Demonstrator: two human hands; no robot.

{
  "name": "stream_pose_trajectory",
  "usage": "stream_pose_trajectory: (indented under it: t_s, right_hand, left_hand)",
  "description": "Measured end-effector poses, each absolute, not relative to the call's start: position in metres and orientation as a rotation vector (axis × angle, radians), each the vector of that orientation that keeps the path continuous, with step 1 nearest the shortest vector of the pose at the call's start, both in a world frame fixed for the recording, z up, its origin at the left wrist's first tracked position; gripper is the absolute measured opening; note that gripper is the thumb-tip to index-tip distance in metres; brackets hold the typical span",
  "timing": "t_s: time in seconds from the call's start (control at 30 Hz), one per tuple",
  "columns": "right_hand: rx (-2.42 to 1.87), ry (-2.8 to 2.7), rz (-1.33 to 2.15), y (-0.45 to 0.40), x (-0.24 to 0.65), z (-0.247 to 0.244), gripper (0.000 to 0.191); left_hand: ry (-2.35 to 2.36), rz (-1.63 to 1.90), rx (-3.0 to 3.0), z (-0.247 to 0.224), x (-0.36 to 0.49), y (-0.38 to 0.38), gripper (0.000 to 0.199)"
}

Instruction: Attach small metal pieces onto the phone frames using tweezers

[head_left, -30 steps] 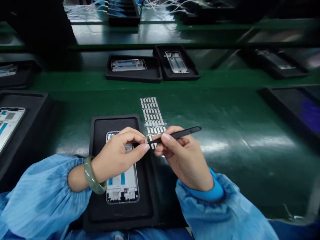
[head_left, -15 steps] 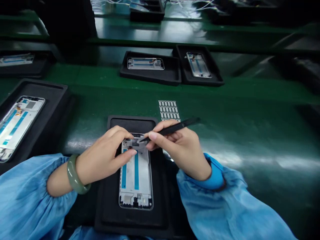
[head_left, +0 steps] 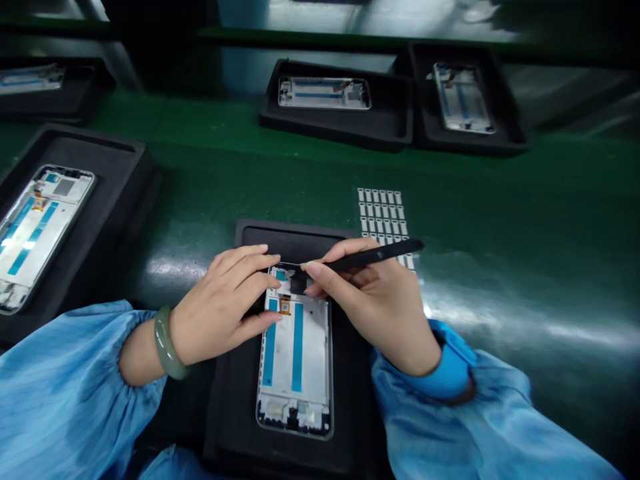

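A white phone frame [head_left: 295, 360] with blue strips and a small gold patch [head_left: 285, 306] lies upright in a black foam tray [head_left: 230, 420]. My left hand [head_left: 223, 300] rests across its top end, fingers apart, holding nothing. My right hand [head_left: 367, 300] grips black tweezers [head_left: 375, 255], whose tip reaches the frame's top edge. Fingers hide part of that end. A sheet of small white labels [head_left: 383, 217] lies right of the tray, its lower part behind my right hand.
Another phone frame [head_left: 45, 237] sits in a black tray [head_left: 75, 143] at my left. Two more trays [head_left: 390, 127] [head_left: 475, 143] holding frames stand farther back on the green bench [head_left: 200, 180]. A jade bangle [head_left: 165, 343] circles my left wrist.
Both hands have moved from over the label sheet to the top end of the phone frame. The tweezers now point at the frame, and the whole scene sits lower and farther right in view.
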State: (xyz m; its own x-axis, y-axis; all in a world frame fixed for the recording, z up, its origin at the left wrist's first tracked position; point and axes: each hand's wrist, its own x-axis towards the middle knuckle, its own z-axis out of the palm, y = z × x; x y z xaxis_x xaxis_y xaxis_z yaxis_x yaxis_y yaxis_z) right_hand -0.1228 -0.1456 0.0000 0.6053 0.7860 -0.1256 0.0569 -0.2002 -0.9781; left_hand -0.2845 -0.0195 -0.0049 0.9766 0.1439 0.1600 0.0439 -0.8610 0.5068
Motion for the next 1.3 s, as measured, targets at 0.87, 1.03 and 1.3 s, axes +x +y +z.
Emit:
stream_pose_trajectory:
  t_s: [0.87, 1.03, 1.3]
  right_hand:
    - [-1.681, -0.78, 0.776, -0.1422, -0.1233, -0.001, 0.022]
    - [-1.681, -0.825, 0.758, -0.143, -0.1228, -0.0026, 0.021]
    - [-1.662, -0.913, 0.702, -0.1425, -0.1214, -0.0062, 0.019]
  left_hand:
    - [0.08, 0.22, 2.692, -0.0044, -0.284, -0.018, 0.031]
    - [0.045, 0.199, 2.771, -0.003, -0.2818, -0.0182, 0.032]
    - [0.075, 0.197, 2.881, 0.0015, -0.2784, -0.025, 0.032]
